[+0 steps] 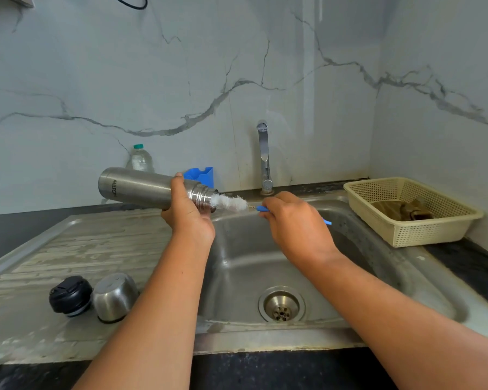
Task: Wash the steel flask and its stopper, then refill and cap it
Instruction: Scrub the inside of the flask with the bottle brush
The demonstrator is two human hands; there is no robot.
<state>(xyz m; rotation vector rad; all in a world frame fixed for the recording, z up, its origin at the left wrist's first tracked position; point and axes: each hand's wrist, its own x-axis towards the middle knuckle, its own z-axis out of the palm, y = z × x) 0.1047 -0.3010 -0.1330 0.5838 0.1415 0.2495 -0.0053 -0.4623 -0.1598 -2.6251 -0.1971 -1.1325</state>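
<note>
Risks first: steel flask (135, 188) is held sideways and the wall is smooth, maybe wet, so a hard brush stroke could twist it out of the left hand (188, 215) and drop it onto the drainboard (96, 243) or into the sink (237, 263). The bottle brush (228, 202) has a thin wire stem, and pushing off-axis may bend it or flick dirty water out of the mouth. The black stopper (70, 295) and steel cup (114, 296) sit near the drainboard's front, touching or nearly so, where a forearm could knock them (neither looks washed yet, a guess). Grip: left fingers wrapped round the flask just behind the threaded neck, base pointing left, mouth right over the basin edge. Right hand (296, 223) is closed on the brush's blue handle, with the bristles mostly outside and the tip at the mouth.
</note>
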